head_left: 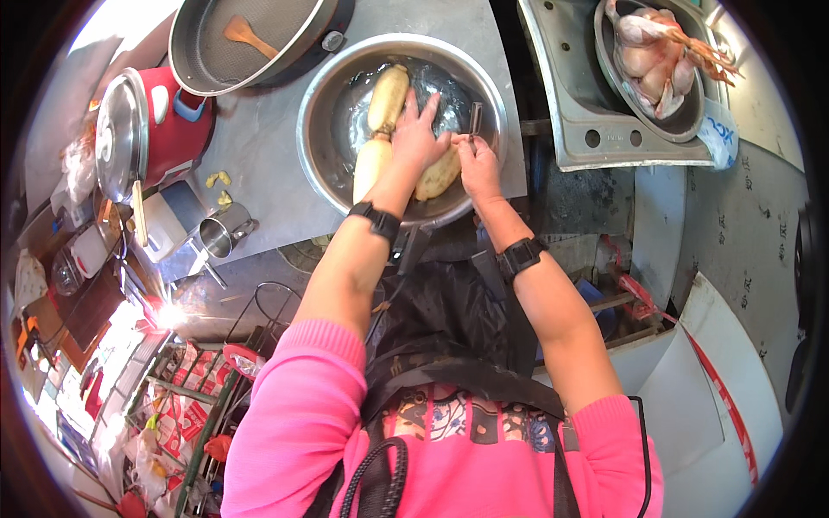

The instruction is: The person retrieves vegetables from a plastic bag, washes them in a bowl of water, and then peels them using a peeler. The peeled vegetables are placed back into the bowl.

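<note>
A wide steel basin (pixel 313 142) holds some water and pale lotus root pieces. One lotus root (pixel 389 97) lies at the top, another (pixel 370 166) below it, and a brown-spotted one (pixel 439 178) to the right. My left hand (pixel 418 136) reaches into the basin with its fingers spread, touching the roots, its thumb close to my right hand. At the basin's right side my right hand (pixel 477 166) pinches a slim metal tool (pixel 476 117) pointing up and away; its working end is hard to make out, so I cannot tell its kind.
Beyond the basin at left stand a dark pan (pixel 203 56) with a wooden spatula (pixel 249 37) and a red cooker (pixel 175 121). A metal cup (pixel 221 233) is near the table's left edge. At right, a plucked bird (pixel 658 60) lies in a bowl (pixel 615 99) in the sink (pixel 566 112).
</note>
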The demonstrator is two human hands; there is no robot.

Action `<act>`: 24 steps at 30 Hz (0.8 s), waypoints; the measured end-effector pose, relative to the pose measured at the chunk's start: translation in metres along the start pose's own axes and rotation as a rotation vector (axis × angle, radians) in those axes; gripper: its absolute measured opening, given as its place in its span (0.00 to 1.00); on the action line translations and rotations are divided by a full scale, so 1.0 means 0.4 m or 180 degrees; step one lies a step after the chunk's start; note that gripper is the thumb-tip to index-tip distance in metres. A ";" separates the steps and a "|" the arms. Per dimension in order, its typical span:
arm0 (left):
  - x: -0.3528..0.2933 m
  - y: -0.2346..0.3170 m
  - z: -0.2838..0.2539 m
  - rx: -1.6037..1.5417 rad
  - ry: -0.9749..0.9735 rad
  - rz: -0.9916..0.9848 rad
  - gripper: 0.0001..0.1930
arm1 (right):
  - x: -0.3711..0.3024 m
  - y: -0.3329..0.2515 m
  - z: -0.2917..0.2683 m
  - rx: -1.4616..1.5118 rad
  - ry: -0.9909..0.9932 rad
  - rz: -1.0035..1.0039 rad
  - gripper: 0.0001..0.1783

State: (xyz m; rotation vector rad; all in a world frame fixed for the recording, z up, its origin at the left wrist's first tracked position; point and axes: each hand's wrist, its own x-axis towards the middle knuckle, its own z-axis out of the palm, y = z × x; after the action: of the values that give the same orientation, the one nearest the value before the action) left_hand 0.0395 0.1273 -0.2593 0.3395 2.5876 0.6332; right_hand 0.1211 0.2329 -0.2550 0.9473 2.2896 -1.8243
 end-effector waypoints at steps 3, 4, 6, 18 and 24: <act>-0.051 -0.053 0.000 -0.0331 -0.0158 -0.0013 0.35 | 0.046 0.011 0.012 0.0186 0.0103 0.0444 0.12; -0.054 -0.071 0.006 -0.0565 -0.0212 -0.0297 0.35 | 0.056 0.019 0.013 -0.0031 -0.0030 0.0091 0.11; -0.040 -0.107 0.027 -0.1135 -0.0097 -0.0917 0.34 | 0.088 0.037 0.026 -0.0451 -0.0021 -0.0213 0.12; 0.055 -0.176 0.111 -0.3658 -0.0562 -0.2437 0.24 | 0.184 0.052 0.124 -0.0086 -0.1199 -0.0036 0.20; -0.073 -0.129 0.037 -0.1999 -0.0196 -0.0530 0.17 | 0.148 -0.034 0.044 -0.0801 -0.0149 -0.0825 0.11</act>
State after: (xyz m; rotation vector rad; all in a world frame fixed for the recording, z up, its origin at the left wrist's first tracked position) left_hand 0.0653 0.0784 -0.2856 -0.0606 2.1812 1.2874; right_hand 0.0609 0.2404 -0.2730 0.5894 2.6341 -1.5629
